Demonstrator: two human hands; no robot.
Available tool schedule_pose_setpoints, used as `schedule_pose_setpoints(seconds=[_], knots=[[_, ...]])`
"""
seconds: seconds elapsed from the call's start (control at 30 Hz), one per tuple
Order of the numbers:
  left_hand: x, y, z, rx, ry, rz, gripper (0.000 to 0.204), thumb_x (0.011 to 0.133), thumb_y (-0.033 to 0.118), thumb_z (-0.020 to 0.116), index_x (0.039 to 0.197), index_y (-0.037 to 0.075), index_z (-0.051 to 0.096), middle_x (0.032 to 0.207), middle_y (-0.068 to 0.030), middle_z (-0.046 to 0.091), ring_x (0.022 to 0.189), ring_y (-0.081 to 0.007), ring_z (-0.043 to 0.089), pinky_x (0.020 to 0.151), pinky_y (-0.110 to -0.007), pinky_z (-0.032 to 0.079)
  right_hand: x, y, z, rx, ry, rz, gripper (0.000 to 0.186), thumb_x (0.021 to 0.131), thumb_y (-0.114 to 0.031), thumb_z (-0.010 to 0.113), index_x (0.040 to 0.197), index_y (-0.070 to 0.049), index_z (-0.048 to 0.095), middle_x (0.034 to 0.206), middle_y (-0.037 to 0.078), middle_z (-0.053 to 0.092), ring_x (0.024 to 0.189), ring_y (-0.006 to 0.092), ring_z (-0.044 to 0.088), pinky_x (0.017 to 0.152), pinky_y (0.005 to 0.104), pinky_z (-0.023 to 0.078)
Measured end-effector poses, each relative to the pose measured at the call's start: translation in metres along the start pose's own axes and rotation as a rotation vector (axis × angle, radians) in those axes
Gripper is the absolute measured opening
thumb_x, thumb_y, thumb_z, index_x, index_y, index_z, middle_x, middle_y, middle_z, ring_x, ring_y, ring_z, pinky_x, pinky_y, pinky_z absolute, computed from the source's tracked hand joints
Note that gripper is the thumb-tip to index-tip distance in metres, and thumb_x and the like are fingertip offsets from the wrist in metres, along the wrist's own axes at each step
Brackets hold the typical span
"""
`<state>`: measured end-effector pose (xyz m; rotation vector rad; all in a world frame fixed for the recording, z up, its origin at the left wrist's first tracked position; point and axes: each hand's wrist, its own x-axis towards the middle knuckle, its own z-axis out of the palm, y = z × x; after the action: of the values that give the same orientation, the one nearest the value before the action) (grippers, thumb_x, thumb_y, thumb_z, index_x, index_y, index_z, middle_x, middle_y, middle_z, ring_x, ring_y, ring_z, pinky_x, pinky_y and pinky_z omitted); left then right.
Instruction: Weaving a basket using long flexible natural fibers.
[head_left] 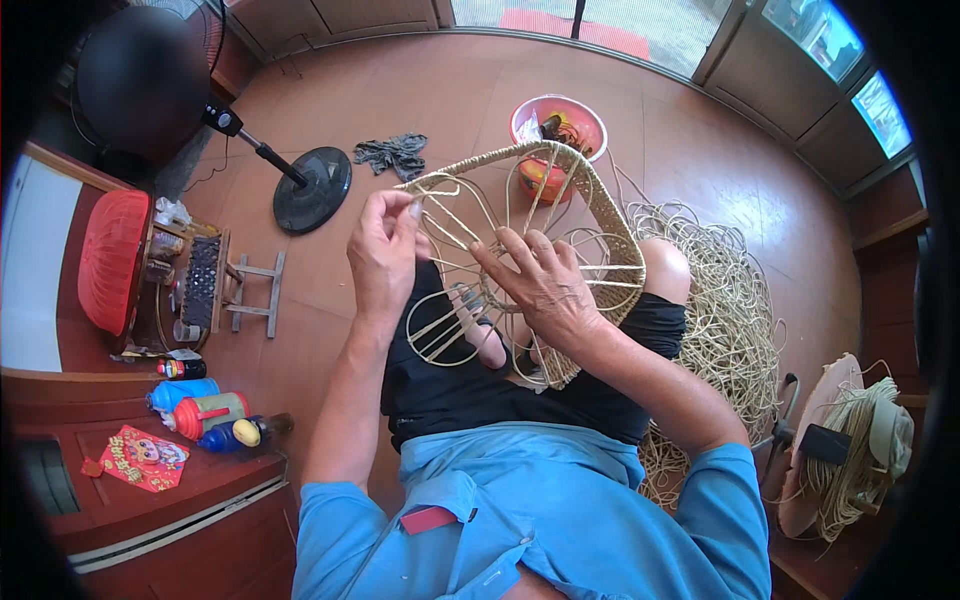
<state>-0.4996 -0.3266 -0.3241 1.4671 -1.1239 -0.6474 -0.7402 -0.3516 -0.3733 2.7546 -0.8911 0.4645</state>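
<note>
A half-woven basket of pale twisted cord rests tilted over my lap. Its wide braided band curves around the far and right sides, with open cord loops and spokes inside. At the left side of the basket, my left hand is closed, thumb and fingers pinching a cord by the rim. My right hand lies across the spokes near the middle, its fingers bent over the cords. The thumb of that hand is hidden, and the basket is held under it. Below the loops, my legs show through the gaps.
A big heap of loose cord covers the floor at my right. Beyond the basket stands a pink basin with things inside. A standing fan, a grey rag, a small wooden stool and several bottles are at left.
</note>
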Motion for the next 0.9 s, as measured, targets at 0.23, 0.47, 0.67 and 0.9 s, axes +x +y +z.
schedule_pose_setpoints(seconds=[0.23,0.47,0.67,0.9], knots=[[-0.023,0.003,0.015,0.207,-0.05,-0.203,0.021,0.11,0.009,0.068,0.116,0.001,0.049,0.093,-0.0102,0.069,0.055,-0.0134,0.07,0.04,-0.028,0.051,0.0,0.001,0.001,0.015,0.031,-0.011,0.074,0.093,-0.019,0.072,0.164,-0.025,0.052,0.155,0.01,0.05,0.136,0.0301,0.052,0.097,0.0484,0.052],[-0.005,-0.015,0.023,-0.14,-0.049,-0.199,0.021,0.11,0.006,0.066,0.117,0.002,0.047,0.093,-0.0113,0.065,0.055,-0.0136,0.07,0.041,-0.029,0.051,0.0,0.001,0.002,-0.002,0.047,-0.008,0.074,0.092,-0.019,0.072,0.163,-0.025,0.053,0.155,0.009,0.051,0.135,0.0295,0.053,0.096,0.0467,0.052],[-0.014,-0.011,0.016,0.065,-0.074,-0.191,0.021,0.111,0.008,0.068,0.122,0.002,0.051,0.093,-0.0081,0.069,0.055,-0.0079,0.063,0.042,-0.023,0.048,-0.001,0.002,0.004,0.004,0.062,-0.01,0.073,0.093,-0.019,0.071,0.164,-0.026,0.054,0.156,0.008,0.05,0.134,0.0293,0.053,0.097,0.0468,0.052],[-0.07,-0.021,0.015,-0.318,-0.15,-0.325,0.027,0.112,0.01,0.067,0.134,0.001,0.055,0.095,-0.0085,0.073,0.056,-0.0035,0.056,0.044,-0.02,0.043,-0.001,0.0,0.007,0.095,0.035,0.049,0.08,0.087,-0.014,0.074,0.163,-0.03,0.055,0.158,0.006,0.051,0.139,0.0305,0.052,0.109,0.0484,0.049]])
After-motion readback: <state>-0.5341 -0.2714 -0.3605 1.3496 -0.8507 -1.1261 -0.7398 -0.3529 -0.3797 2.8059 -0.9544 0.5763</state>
